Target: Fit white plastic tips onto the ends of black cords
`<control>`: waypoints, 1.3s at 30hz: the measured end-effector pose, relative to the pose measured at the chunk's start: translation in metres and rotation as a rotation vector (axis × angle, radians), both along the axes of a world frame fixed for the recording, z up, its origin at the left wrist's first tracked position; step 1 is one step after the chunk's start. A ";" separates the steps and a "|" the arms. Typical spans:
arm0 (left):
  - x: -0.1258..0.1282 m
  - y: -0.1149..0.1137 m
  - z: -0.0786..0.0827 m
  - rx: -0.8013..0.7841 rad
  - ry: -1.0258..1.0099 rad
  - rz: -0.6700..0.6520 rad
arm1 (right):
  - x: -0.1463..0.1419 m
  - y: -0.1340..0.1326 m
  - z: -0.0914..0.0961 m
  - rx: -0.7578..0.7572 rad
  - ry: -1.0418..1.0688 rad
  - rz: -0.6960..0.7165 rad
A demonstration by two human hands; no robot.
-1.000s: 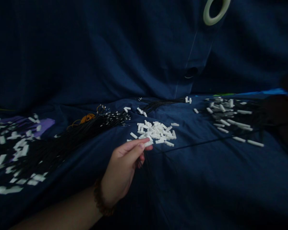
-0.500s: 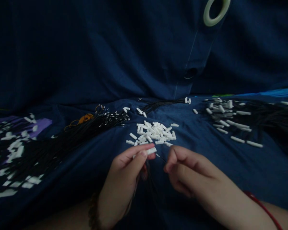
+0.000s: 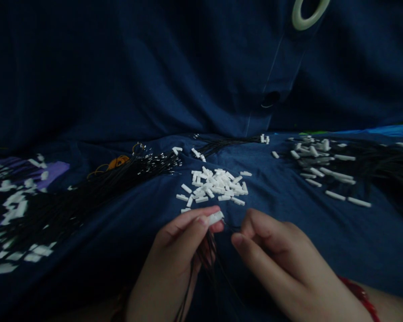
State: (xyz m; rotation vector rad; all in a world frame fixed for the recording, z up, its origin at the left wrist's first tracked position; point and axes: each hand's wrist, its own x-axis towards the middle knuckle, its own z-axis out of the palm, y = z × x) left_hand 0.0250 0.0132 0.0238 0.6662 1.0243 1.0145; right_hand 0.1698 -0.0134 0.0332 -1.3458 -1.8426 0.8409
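Between the thumb and fingers of my left hand (image 3: pixel 179 250) is a white connector housing (image 3: pixel 216 218), its slotted row facing up. Several black wires (image 3: pixel 210 255) hang below it, partly hidden by the hand. My right hand (image 3: pixel 275 255) pinches a thin black wire (image 3: pixel 233 228) between thumb and forefinger. That wire's tip reaches the right end of the housing; whether it sits inside I cannot tell. Just beyond my hands lies a loose pile of white connector housings (image 3: pixel 218 182) on dark blue cloth (image 3: pixel 147 201).
On the left, a bundle of black wires with metal tips (image 3: pixel 157 163) lies near an orange item (image 3: pixel 117 163) and wires with white connectors (image 3: pixel 15 205). Wires with white housings (image 3: pixel 336 174) lie at right. A pale ring (image 3: pixel 309 20) hangs on the upright cloth behind.
My right hand has brought the wire's tip up to the end of the housing. The housing in my left hand has turned, showing its slots. The view has shifted slightly.
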 end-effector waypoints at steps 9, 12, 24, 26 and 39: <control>0.000 0.000 0.001 -0.046 -0.034 0.036 | 0.001 -0.002 0.000 0.003 -0.046 -0.016; -0.001 -0.001 0.000 -0.044 -0.043 0.017 | 0.000 -0.001 0.001 0.009 -0.060 -0.017; -0.004 0.001 -0.004 0.075 0.190 -0.051 | 0.000 0.000 0.001 0.213 -0.192 0.025; -0.003 0.000 -0.005 0.084 0.190 -0.040 | 0.000 0.000 0.001 0.228 -0.203 0.029; -0.002 0.001 -0.006 0.094 0.226 -0.072 | 0.001 0.000 -0.003 0.287 -0.295 0.018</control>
